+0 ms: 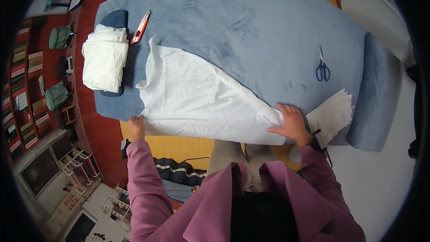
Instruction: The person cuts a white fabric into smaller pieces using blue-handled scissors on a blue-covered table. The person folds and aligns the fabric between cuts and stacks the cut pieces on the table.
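Note:
A white textured cloth lies on the blue padded surface, its long slanting edge folded into a narrow strip. My left hand has its fingers closed on the cloth's near left corner. My right hand is open, fingers spread over the cloth's right end by the folded edge. Just right of that hand lies a smaller pile of white cloth pieces.
A folded white stack rests on a dark blue cushion at left, beside an orange utility knife. Blue-handled scissors lie at right, near a bolster. Shelves stand beyond the left side.

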`<state>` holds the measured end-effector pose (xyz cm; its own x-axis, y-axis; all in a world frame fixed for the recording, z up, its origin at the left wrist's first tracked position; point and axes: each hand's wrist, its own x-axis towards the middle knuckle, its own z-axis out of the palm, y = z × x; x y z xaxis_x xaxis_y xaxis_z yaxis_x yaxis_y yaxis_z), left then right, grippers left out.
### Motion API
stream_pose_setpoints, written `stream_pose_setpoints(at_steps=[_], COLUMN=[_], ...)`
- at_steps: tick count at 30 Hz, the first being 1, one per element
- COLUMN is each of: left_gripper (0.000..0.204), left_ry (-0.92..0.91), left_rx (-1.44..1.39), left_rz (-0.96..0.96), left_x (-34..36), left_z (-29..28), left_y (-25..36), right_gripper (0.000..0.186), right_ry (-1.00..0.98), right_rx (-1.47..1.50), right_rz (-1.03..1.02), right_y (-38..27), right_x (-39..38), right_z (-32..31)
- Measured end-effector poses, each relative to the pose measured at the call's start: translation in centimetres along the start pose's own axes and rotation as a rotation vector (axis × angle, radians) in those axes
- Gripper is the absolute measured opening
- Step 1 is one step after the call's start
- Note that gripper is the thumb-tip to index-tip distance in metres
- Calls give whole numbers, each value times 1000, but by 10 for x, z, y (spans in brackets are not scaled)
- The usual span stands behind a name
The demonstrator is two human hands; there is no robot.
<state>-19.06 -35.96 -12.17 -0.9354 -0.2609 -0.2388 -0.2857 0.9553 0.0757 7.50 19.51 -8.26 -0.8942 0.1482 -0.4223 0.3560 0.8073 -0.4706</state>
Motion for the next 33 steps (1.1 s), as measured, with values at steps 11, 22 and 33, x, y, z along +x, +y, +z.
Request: stream_pose_setpoints(at_steps=[11,22,33], left_gripper=[33,25,37], left_ry=[-238,-272,-376], left_rx=[-382,-319,-329], left_rz=[109,419,497], left_x=[23,23,7], left_z=[-29,-12,51], left_y=[39,143,182], right_gripper=[29,16,43], right_ry=[478,189,295], right_rx=[469,161,385], right_rz=[436,657,322], right_y=[39,78,-63], right_x=[48,-130,172], right_z=[58,90,24])
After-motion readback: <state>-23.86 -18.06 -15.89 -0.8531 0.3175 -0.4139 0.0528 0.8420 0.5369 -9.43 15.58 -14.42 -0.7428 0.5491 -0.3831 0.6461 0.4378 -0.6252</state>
